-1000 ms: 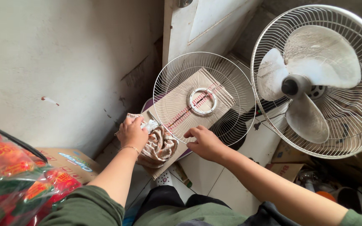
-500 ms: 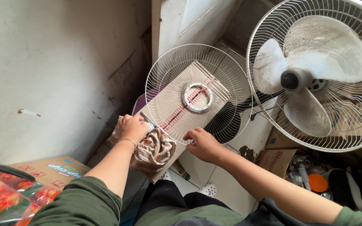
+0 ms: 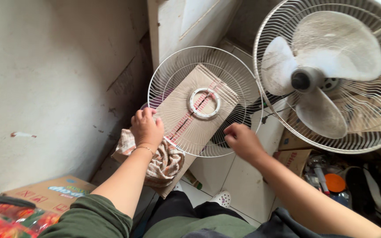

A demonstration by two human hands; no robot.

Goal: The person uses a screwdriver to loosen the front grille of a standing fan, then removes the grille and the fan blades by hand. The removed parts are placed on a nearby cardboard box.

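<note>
Both our hands steadied the loose fan guard (image 3: 204, 101) flat on the cardboard box (image 3: 199, 110). Our left hand (image 3: 146, 128) pinched its left rim, closed over a checked rag (image 3: 162, 163) kept ready for wiping; our right hand (image 3: 242, 141) curled on the lower right rim. Since half a second earlier, our right hand had shifted rightward along that rim.

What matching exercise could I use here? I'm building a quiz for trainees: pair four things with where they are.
Things:
1. left hand
2. right hand
3. checked cloth
4. fan blades

Places:
A. inside the standing fan's cage
B. on the loose grille's lower right rim
C. under the left wrist
D. on the loose grille's left rim

Pairs: 1-D, 2-B, 3-C, 4-A
</note>
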